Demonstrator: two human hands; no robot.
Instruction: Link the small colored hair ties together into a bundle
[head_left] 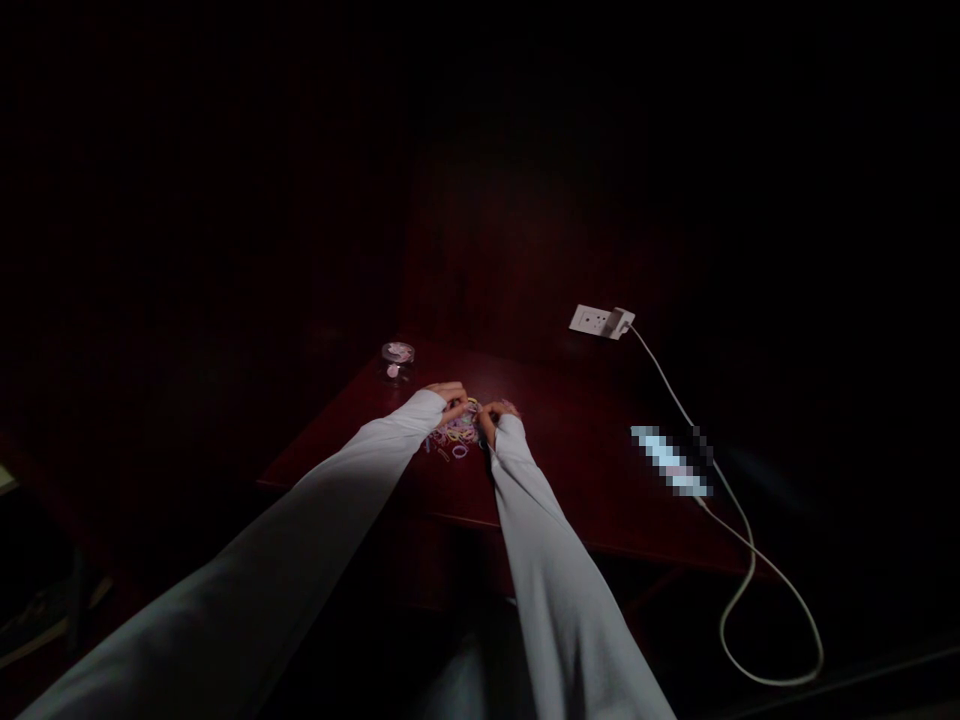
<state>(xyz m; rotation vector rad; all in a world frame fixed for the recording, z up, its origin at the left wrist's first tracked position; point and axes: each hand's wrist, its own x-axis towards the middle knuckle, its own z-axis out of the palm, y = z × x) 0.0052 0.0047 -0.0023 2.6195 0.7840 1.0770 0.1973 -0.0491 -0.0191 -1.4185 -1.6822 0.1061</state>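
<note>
A pile of small coloured bands [459, 432], pink, yellow and purple, lies on the dark red table [570, 490]. My left hand [451, 395] is at the pile's upper left, its fingers bent over the bands. On the right side of the pile is my right hand [491, 415], fingers curled and pinched close together. The two hands are a short way apart. What either set of fingertips holds is too small and dark to make out. One purple ring [460, 452] lies at the pile's near edge.
A clear round jar [397, 364] with pink pieces stands at the table's back left. Towards the right lies a lit, pixelated device [670, 462] with a white cable [776, 570]. The cable loops past the table edge and up to a charger [618, 322] in a wall socket [589, 320].
</note>
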